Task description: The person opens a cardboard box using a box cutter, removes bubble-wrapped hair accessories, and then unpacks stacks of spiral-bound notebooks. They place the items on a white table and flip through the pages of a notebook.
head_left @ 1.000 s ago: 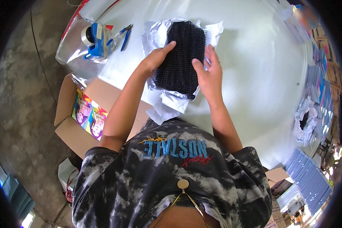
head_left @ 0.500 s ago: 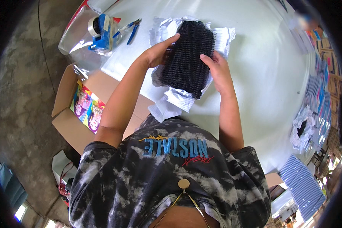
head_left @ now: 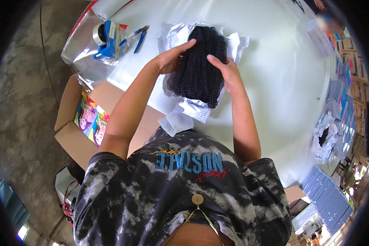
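A bundle of black wire binding combs (head_left: 199, 76), their loops packed in long rows, lies on torn white wrapping paper (head_left: 237, 43) on the white table. My left hand (head_left: 170, 59) grips the bundle's left side, its thumb on top and its other fingers hidden beneath or behind it. On the right side, my right hand (head_left: 230, 76) closes round the edge with the thumb pressed across the upper face. A loose flap of the white paper sticks out below the bundle, close to my shirt.
Left of the bundle lie blue-handled cutting pliers (head_left: 140, 40) and a blue tape dispenser (head_left: 108, 41) on clear plastic. An open cardboard box (head_left: 71, 139) holds colourful printed sheets. Stacks of notebooks (head_left: 326, 199) and crumpled white wrapping (head_left: 324, 137) line the right. Another person is at far right.
My right thumb has slid further left across the bundle, and its rows look more bunched together. My left hand keeps its hold. The view has shifted slightly.
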`<action>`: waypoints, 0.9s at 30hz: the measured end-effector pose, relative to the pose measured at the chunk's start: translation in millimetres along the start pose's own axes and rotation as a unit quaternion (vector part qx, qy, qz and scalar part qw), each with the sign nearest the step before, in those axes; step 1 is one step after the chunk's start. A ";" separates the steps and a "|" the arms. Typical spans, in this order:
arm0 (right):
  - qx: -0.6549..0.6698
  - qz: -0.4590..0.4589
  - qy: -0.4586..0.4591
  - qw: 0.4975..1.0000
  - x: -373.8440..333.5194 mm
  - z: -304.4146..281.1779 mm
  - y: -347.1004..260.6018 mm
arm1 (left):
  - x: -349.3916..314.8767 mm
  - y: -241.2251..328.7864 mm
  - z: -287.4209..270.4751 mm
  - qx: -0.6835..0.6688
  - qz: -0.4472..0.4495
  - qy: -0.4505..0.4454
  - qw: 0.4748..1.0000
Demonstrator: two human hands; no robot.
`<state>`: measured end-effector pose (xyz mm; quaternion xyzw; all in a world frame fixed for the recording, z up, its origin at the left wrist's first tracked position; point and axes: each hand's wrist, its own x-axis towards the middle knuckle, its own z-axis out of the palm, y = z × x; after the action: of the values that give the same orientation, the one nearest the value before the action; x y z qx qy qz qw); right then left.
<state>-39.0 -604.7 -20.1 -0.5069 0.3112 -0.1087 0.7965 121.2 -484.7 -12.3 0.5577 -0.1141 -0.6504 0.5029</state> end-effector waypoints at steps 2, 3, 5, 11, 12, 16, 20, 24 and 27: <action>0.015 -0.008 0.008 1.000 3.4 1.9 2.6 | -3.5 5.2 9.5 -0.004 -0.002 -0.028 1.000; 0.040 0.014 0.005 0.999 3.2 0.5 1.3 | -4.7 8.1 14.3 -0.006 -0.002 -0.041 0.999; 0.087 0.056 -0.012 0.995 2.9 -0.4 -4.7 | 1.8 1.6 11.0 -0.057 -0.036 -0.048 0.997; 0.169 0.155 -0.037 0.973 3.1 -5.0 4.5 | -6.1 -17.4 27.1 -0.055 0.061 0.016 0.996; 0.131 0.111 -0.056 0.984 5.8 -6.2 12.1 | -6.2 -18.8 26.0 -0.038 0.090 0.038 0.995; 0.039 -0.134 -0.095 0.986 15.7 10.6 -20.3 | -27.5 18.7 28.3 0.099 0.256 0.102 0.956; -0.224 -0.399 -0.110 0.882 37.5 29.9 -95.4 | -46.6 82.4 -0.1 0.333 0.451 0.073 0.825; -0.256 -0.402 -0.247 0.844 88.3 12.9 -104.9 | -39.4 119.4 -47.7 0.439 0.518 0.071 0.731; -0.407 -0.504 -0.203 0.734 115.3 9.0 -43.9 | -34.6 105.7 -87.2 0.685 0.431 0.196 0.554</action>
<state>62.9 -674.7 -23.5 -0.8753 -0.1448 -0.2512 0.3869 245.7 -471.2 53.2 0.7320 -0.6499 0.0438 0.1997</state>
